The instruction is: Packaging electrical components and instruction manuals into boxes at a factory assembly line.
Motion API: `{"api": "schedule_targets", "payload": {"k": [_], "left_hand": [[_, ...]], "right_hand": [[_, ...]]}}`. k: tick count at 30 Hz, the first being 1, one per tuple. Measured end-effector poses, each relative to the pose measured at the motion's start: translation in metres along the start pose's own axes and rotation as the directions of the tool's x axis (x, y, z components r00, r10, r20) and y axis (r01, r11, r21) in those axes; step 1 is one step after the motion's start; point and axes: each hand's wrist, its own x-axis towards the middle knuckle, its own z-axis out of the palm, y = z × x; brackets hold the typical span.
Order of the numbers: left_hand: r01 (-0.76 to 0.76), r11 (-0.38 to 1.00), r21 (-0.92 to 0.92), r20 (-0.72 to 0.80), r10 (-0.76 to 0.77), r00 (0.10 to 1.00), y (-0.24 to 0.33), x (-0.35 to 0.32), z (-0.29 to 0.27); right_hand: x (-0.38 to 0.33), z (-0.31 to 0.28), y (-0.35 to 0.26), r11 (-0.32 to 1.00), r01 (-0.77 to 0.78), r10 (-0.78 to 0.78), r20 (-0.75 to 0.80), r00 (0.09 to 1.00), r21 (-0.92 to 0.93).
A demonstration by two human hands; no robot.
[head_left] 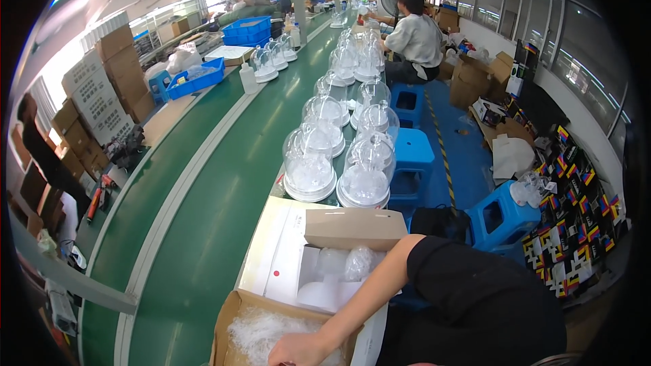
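Observation:
My right hand (298, 350) reaches down from a black short sleeve into an open brown cardboard box (227, 315) at the bottom edge. It rests on crinkled clear plastic wrapping (261, 331) inside, and its fingers are hidden. Just behind it stands an open white carton (285, 257) holding bagged clear glass pieces (342, 268). My left hand is out of view.
Two rows of clear glass domes on white bases (310, 166) run along the right edge of a long green conveyor (224, 163). Blue stools (498, 217) and colourful cartons (576, 230) stand on the right. Another person (413, 37) sits further up. Blue bins (196, 80) and stacked boxes (102, 95) stand on the left.

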Motion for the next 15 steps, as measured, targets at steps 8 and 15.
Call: {"api": "schedule_targets", "payload": {"k": [8,15], "left_hand": [[-0.661,-0.162,0.732,0.108,0.987,-0.122,-0.081,0.034,0.001],[-0.627,-0.245,0.74,0.128,0.966,-0.225,-0.081,0.046,-0.001]], "right_hand": [[0.004,0.001,-0.003,1.0,0.021,-0.021,-0.005,1.0,0.014],[0.003,0.005,0.001,0.995,0.088,-0.083,-0.082,0.993,0.056]]}}
